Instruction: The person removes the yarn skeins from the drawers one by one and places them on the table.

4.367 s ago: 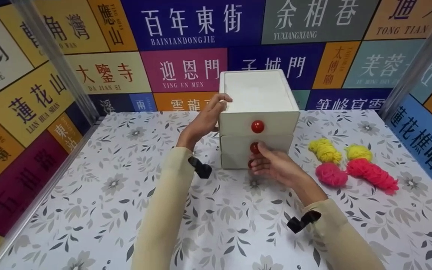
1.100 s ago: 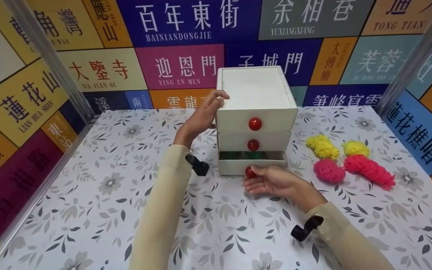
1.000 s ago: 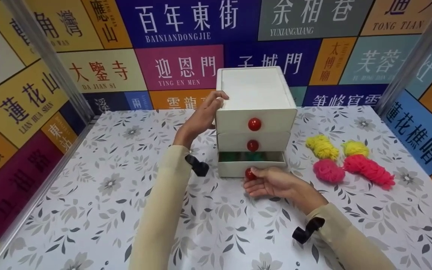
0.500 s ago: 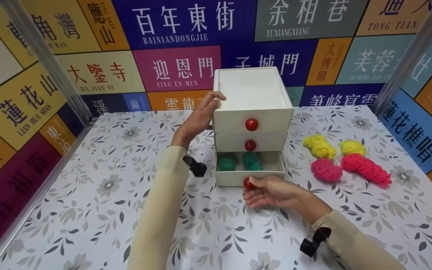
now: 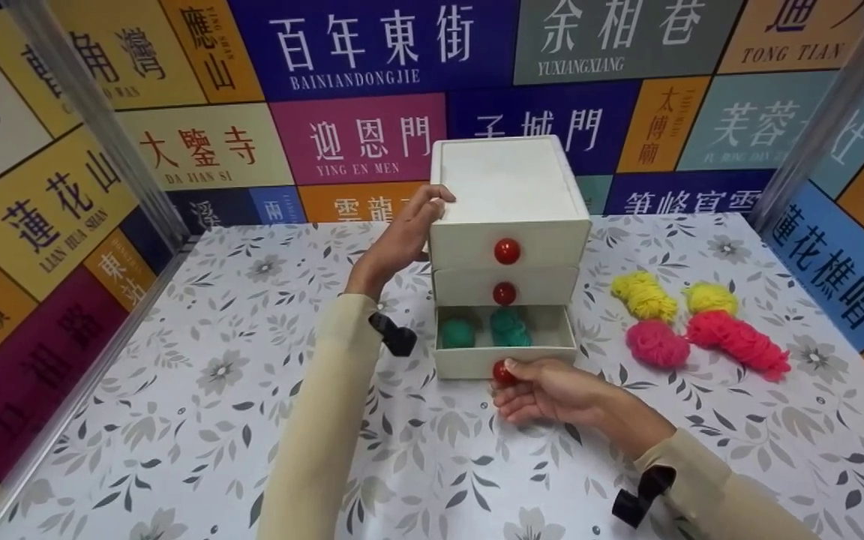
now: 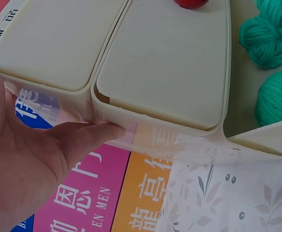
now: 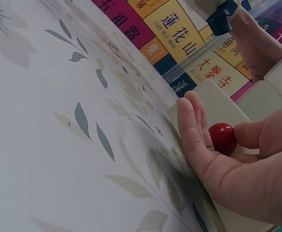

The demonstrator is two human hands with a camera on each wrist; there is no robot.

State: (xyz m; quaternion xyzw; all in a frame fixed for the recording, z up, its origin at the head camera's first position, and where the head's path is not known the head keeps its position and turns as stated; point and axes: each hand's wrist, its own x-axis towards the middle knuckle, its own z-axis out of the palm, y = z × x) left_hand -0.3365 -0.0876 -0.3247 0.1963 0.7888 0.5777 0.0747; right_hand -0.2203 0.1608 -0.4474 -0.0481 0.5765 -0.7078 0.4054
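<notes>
1. Pulled the bottom drawer (image 5: 469, 364) outward since about a second ago, from a narrow gap to a wide opening, with the right hand (image 5: 556, 391) travelling along.
2. Pinching the drawer's red knob (image 7: 222, 138) between thumb and fingers of that hand.
3. Bracing the white cabinet (image 5: 507, 180) with the left hand (image 5: 400, 238), fingers bent over the top edge, thumb along the side wall.
4. Done, judging by the opening: exposed the green ball (image 5: 457, 333) and green skein (image 5: 509, 328), side by side inside, untouched.
5. Left undone: releasing the knob. Cannot tell whether more travel remains.
6. Leaving the top drawer (image 5: 466, 245) and middle drawer (image 5: 466, 286) pushed in, with yellow yarn (image 5: 643, 295) and pink yarn (image 5: 738, 345) on the tablecloth (image 5: 237, 420), right of the cabinet.
</notes>
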